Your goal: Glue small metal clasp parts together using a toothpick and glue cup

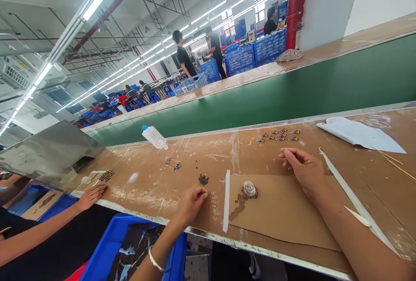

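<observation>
My left hand (192, 205), a white bracelet on its wrist, hovers by a small pile of dark little parts (203, 179). Its thumb and fingers are pinched together; whatever they may hold is hidden. Above the right side of a cardboard sheet (279, 216) is my right hand (305, 169), also closed, thumb against the bent fingers, contents too small to make out. Just beyond it lie several small gold-and-blue parts (279, 135) in rows. A round whitish lump (250, 189) sits on the cardboard beside a dark wet stain.
A white bottle with blue cap (155, 137) lies farther back, near two small clusters of blue parts (176, 167). At left, a co-worker's hand (92, 196) rests near a brassy pile (107, 175). A blue bin (107, 246) stands below the edge; a white cloth (360, 133) lies right.
</observation>
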